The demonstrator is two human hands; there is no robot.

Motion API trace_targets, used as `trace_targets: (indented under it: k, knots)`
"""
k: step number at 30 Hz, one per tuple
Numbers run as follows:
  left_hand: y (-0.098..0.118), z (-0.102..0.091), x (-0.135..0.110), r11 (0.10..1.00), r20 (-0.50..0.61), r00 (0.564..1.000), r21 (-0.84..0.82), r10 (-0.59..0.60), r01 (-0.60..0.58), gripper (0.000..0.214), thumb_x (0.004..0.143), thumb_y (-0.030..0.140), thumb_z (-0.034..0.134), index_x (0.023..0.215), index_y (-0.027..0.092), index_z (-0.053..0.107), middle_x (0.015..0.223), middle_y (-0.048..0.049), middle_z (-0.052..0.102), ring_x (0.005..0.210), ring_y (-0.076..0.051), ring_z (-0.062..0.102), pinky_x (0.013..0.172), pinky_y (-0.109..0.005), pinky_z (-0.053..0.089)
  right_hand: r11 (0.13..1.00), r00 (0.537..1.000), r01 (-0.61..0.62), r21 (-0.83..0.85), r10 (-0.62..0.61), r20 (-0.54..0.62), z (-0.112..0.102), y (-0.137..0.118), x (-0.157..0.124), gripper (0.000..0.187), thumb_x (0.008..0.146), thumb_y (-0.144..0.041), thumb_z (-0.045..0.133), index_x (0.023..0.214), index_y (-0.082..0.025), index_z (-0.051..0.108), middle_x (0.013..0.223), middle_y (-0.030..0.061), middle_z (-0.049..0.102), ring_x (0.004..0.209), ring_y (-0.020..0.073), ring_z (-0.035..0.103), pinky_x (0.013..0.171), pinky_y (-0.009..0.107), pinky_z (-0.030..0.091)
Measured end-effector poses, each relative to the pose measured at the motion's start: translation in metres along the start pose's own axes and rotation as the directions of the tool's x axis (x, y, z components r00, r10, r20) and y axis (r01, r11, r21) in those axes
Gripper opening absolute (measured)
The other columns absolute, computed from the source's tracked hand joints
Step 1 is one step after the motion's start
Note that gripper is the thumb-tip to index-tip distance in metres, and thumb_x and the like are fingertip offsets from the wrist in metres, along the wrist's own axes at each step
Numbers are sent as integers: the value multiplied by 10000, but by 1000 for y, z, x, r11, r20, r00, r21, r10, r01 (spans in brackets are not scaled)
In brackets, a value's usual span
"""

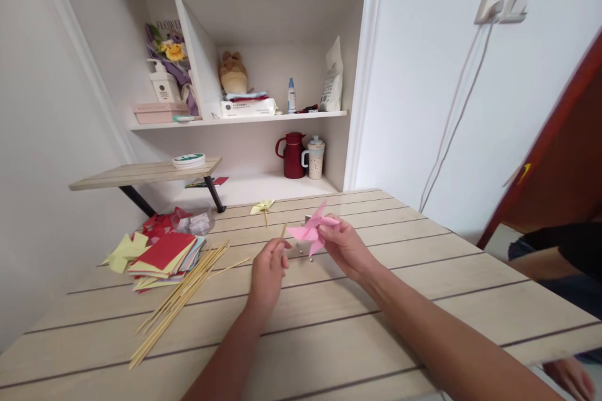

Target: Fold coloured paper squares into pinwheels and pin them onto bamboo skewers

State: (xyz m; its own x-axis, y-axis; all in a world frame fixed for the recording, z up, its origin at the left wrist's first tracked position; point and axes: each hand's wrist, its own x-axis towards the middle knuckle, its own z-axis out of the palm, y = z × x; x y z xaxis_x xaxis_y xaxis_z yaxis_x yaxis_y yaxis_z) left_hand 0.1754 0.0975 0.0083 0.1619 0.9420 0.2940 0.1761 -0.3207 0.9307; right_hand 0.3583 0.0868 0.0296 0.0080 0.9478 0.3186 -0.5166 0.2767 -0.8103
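My right hand (pixel 345 245) is closed on a pink paper pinwheel (pixel 308 233), pinching it by its right side above the table. Just to the left, my left hand (pixel 269 266) is closed round a thin wooden stick (pixel 283 231) whose tip sticks up from the fingers. The stick's tip is close to the pinwheel's left blade; whether they touch I cannot tell. A few tiny shiny pieces (pixel 311 259) lie on the table below the pinwheel, too small to name. Beyond my hands lies a yellow pinwheel (pixel 262 206) on a stick.
On the left of the slatted table (pixel 357 351) are bamboo sticks (pixel 183 301), stacked coloured paper (pixel 164 254), a yellow folded pinwheel (pixel 125 252) and a plastic box (pixel 200 223). A small raised shelf (pixel 141 174) stands behind. A red jug (pixel 294 156) and a cup (pixel 316 158) stand farther back. Another person's arm (pixel 540 263) shows at right.
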Motion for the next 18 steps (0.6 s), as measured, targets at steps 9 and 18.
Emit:
trace_targets:
  k: [9,18]
  knots:
    - [16,-14,0,976,-31,998,-212,48,-53,316,929,535,464,998,230,509,641,72,356,546,-106,345,521,-213,302,698,885,463,-547,-330,329,3,-25,-12,64,852,-233,710,841,-266,763,821,53,726,804,232,651,749,406,508]
    - [18,-21,-3,979,-93,980,-91,174,-182,307,944,500,480,991,210,571,622,68,367,551,-107,334,526,-221,281,308,657,739,-599,-529,538,-2,-31,-11,229,922,-124,586,973,-271,755,846,63,717,817,222,632,742,402,543]
